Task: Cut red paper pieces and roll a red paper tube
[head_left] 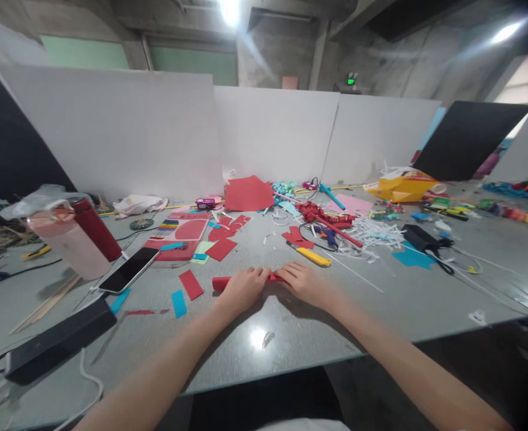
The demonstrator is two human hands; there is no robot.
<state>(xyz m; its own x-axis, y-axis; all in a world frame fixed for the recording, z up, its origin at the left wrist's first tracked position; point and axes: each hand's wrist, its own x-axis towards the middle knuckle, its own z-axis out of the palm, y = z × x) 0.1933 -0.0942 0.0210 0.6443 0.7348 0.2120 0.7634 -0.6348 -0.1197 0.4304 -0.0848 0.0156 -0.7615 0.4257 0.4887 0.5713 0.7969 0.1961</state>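
A narrow red roll, apparently of paper (221, 283), lies across the table in front of me. My left hand (245, 287) is curled over its middle, fingers bent down onto it. Close beside it, my right hand (303, 282) has its fingers closed over the roll's right end, which they mostly hide. Just beyond my right hand lies a yellow utility knife (313, 257). To the left of the roll are a small red paper rectangle (191, 284) and a blue one (179, 304).
A phone (130, 270), a pink bottle (70, 242) and a black case-like block (61, 341) are on the left. Red paper sheets (249, 193), white paper strips (376, 232) and a yellow bag (403, 187) lie farther back. White panels (273, 137) stand behind the table.
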